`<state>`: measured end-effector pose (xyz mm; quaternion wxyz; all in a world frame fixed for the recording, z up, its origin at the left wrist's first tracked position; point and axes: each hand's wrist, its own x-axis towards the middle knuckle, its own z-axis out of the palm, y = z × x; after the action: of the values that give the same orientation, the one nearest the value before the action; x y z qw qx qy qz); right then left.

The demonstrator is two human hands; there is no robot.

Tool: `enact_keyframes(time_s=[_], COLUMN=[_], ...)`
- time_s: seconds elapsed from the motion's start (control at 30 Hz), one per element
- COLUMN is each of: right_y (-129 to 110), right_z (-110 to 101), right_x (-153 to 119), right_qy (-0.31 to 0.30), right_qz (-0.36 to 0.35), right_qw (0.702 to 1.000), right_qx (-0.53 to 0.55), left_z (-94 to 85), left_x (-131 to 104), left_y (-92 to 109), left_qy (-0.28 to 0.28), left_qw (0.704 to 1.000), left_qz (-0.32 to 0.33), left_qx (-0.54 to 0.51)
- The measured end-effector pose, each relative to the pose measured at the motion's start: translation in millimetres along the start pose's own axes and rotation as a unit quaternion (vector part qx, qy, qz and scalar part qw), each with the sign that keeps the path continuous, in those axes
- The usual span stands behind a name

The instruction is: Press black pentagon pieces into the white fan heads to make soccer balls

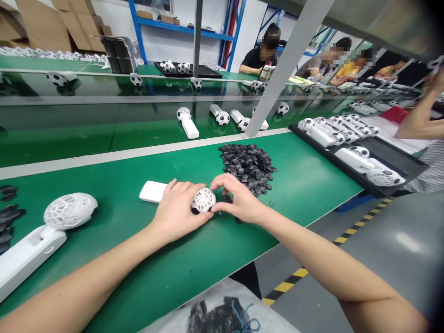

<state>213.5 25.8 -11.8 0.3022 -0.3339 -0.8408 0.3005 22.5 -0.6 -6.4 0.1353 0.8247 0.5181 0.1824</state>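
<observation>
A white handheld fan with a soccer-ball-like slotted head lies in front of me. Its white handle sticks out to the left from under my left hand, which is wrapped over the fan and closed on it. On the head's right side, my right hand curls its thumb and forefinger against the rim. Any small piece between those fingers is hidden. Just beyond the right hand is a heap of small black pieces. A few loose black pieces lie partly covered beneath that hand.
Another white fan lies at left near more black pieces. A black tray of fans stands at right. Fans sit on the green belt beyond a grey post. Several people work farther back; a co-worker's arm shows at right.
</observation>
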Motion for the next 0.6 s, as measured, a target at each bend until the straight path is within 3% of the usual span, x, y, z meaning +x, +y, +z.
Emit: enact_keyframes(time_s=[0.13,0.27,0.33,0.4,0.5,0.6], right_y=[0.8,-4.3,-3.5,1.0,11.2,20.9], right_z=[3.9,5.3,-1.3,-12.9,-30.1,-36.6], right_x=[1.3,-1.9,-3.8,-5.6,-7.3,-6.2], right_qy=[-0.071,-0.067,-0.053,-0.026,-0.01,-0.035], right_qz=[0.088,0.108,0.111,0.131,0.19,0.217], right_qw=[0.987,0.983,0.989,0.99,0.95,0.932], right_qx=[0.116,0.135,0.081,-0.046,-0.249,-0.289], left_z=[-0.9,-3.9,-5.5,-7.4,-11.9,-15.7], left_x=[1.7,2.8,2.8,3.2,4.0,2.5], left_y=[0.9,-3.1,-8.4,-14.0,-19.3,-18.3], left_qy=[-0.004,-0.022,-0.043,-0.059,-0.072,-0.121], left_qw=[1.0,0.998,0.995,0.991,0.991,0.986], left_qz=[0.01,0.039,0.075,0.105,0.107,0.107], left_qx=[-0.028,-0.047,-0.055,-0.054,-0.041,-0.047])
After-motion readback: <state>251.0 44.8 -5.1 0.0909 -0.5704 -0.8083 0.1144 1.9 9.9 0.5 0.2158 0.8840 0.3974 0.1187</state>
